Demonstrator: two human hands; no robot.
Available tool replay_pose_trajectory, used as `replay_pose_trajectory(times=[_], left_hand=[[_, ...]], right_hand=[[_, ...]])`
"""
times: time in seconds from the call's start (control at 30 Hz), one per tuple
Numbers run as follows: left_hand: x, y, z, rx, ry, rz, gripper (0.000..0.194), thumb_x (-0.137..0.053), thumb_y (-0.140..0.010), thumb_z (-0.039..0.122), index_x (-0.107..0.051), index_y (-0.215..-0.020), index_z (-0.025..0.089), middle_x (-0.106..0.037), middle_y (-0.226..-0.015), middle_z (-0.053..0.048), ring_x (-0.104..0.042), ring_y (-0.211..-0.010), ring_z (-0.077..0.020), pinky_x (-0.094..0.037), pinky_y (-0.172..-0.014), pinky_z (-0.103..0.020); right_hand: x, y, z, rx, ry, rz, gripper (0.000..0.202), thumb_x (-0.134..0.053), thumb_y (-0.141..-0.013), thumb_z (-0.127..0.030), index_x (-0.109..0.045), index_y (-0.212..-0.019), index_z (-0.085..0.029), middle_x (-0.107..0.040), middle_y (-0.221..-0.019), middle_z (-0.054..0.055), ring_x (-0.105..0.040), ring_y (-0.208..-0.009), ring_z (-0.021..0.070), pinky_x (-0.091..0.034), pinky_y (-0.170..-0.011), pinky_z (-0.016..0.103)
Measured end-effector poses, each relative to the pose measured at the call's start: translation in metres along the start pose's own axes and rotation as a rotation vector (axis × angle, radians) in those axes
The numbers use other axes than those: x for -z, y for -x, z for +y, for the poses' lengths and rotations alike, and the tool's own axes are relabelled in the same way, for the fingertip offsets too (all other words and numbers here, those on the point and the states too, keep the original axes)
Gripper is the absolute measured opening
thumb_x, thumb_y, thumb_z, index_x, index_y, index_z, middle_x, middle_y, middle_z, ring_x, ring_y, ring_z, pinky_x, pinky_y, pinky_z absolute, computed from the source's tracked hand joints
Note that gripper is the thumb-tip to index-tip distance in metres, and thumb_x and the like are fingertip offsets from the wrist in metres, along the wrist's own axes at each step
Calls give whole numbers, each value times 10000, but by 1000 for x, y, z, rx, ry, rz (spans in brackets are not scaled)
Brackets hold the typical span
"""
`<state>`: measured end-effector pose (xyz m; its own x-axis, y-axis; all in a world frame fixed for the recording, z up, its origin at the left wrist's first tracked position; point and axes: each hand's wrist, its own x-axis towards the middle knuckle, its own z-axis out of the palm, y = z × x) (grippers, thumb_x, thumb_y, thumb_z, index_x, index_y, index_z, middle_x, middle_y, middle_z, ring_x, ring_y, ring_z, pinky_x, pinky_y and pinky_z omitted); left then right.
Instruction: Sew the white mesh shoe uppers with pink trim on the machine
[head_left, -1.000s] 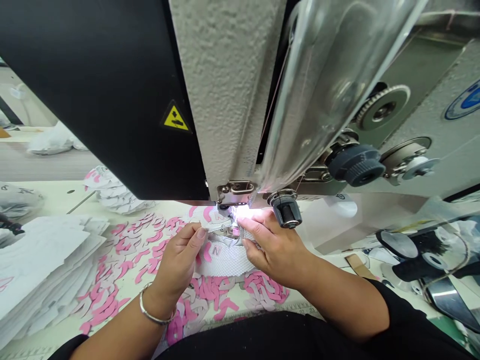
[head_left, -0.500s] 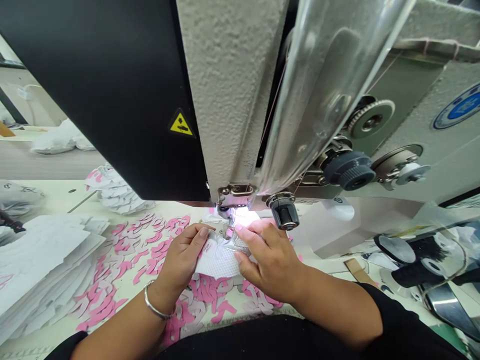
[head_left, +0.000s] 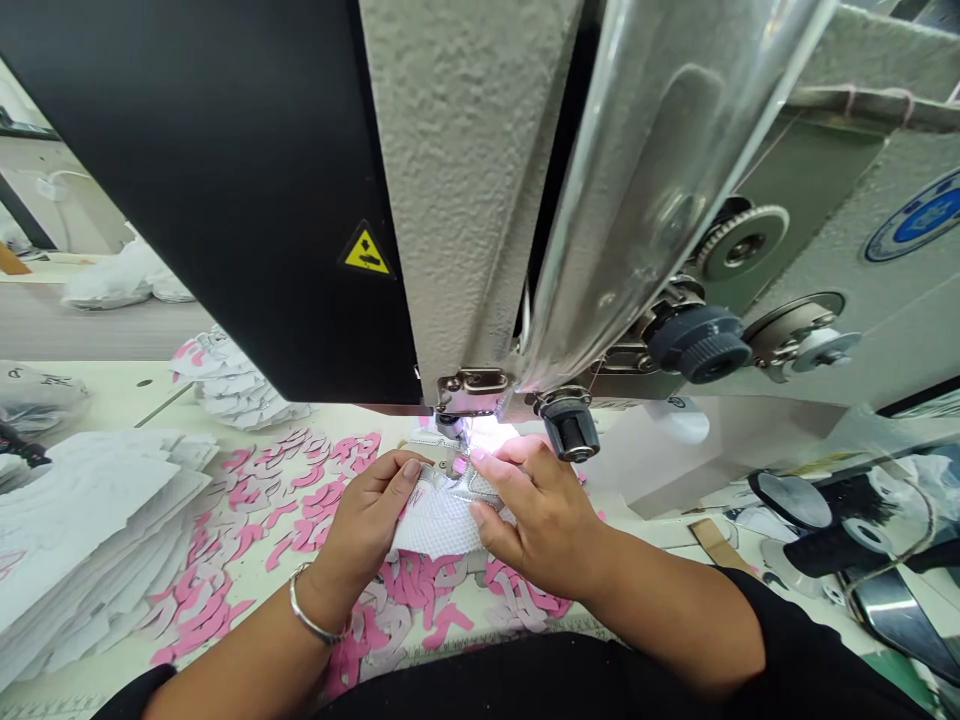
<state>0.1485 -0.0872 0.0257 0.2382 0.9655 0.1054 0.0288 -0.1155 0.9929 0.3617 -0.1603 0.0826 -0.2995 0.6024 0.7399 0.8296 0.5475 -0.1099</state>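
A white mesh shoe upper with silvery stitched overlays lies under the lit needle area of a sewing machine. My left hand pinches its left edge between thumb and fingers. On the right side, my right hand presses and grips the upper, its index fingertip close to the presser foot. Glare from the machine lamp washes out the fabric behind the needle. Pink and pale curved fabric pieces lie loose on the table below the upper.
Stacked white fabric pieces stand at the left, with a smaller pile behind them. More pink scraps spread across the table. Thread tension knobs jut out above my right hand. Black thread spools lie at the right.
The hands and the upper stay nearly in place, with only a very slight shift of the upper. The thread-lever area beside the clear guard looks different.
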Motion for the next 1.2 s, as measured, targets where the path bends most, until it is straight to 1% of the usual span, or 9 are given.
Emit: replay_pose_trajectory(times=[0.4, 0.53, 0.6, 0.73, 0.8, 0.87, 0.93, 1.0, 1.2], left_hand=[[-1, 0, 1, 6, -9, -14, 284, -605, -901, 472, -689, -950, 205, -611, -771, -10, -503, -652, -139, -392, -562, -229], [2, -2, 3, 25, 47, 4, 265, -634, -881, 452, -685, -965, 205, -635, -835, -22, -523, -664, -138, -400, -551, -227], [7, -3, 9, 53, 120, -18, 242, -668, -861, 431, -667, -953, 207, -609, -812, -9, -514, -650, -124, -401, -544, -216], [23, 1, 33, 142, 257, -195, 267, -730, -823, 400, -571, -825, 186, -480, -671, 36, -439, -576, -87, -370, -509, -187], [26, 7, 47, 176, 239, -224, 301, -754, -805, 394, -544, -796, 178, -472, -653, 42, -431, -560, -78, -365, -494, -178], [21, 14, 59, 183, 199, -134, 317, -760, -800, 402, -535, -793, 178, -474, -632, 49, -422, -539, -71, -353, -472, -167], [10, 22, 65, 165, 182, 11, 331, -758, -800, 415, -528, -789, 177, -476, -619, 56, -414, -527, -61, -352, -469, -155], [-2, 29, 66, 160, 186, 71, 352, -766, -786, 426, -522, -783, 173, -493, -626, 57, -437, -534, -56, -381, -492, -151], [-17, 40, 61, 260, 183, -137, 336, -721, -821, 449, -507, -806, 189, -578, -671, 33, -570, -562, -114, -497, -567, -249]], right_hand=[[-1, -1, 2, 21, 33, 29, 348, -587, -910, -305, -623, -1214, -140, -600, -1017, 133, -588, -982, 269, -529, -924, 476], [0, -3, 4, -2, 30, -19, 358, -568, -931, -337, -618, -1235, -152, -606, -1038, 138, -593, -1002, 275, -527, -928, 481], [2, -4, 7, -10, 18, -47, 361, -562, -942, -353, -615, -1244, -163, -611, -1040, 134, -593, -1014, 277, -527, -924, 483], [8, -7, 13, -12, 40, -103, 337, -582, -948, -377, -627, -1223, -186, -625, -1064, 129, -591, -1030, 283, -504, -935, 494], [10, -7, 15, -28, 93, -41, 284, -606, -942, -363, -648, -1159, -185, -634, -1096, 132, -579, -1058, 289, -480, -957, 494], [11, -6, 15, -41, 126, 102, 183, -624, -935, -295, -663, -1072, -180, -658, -1058, 119, -578, -1053, 276, -462, -966, 470], [11, -5, 13, -22, 81, 166, 115, -611, -937, -232, -663, -1029, -185, -684, -980, 85, -598, -1003, 243, -458, -959, 430], [11, -7, 12, -7, 5, 95, 146, -587, -951, -249, -665, -1060, -192, -698, -980, 69, -614, -991, 228, -460, -954, 410], [24, -16, 16, -75, -123, -164, 239, -522, -982, -266, -678, -1162, -242, -716, -1141, 43, -624, -1103, 231, -438, -995, 433]])
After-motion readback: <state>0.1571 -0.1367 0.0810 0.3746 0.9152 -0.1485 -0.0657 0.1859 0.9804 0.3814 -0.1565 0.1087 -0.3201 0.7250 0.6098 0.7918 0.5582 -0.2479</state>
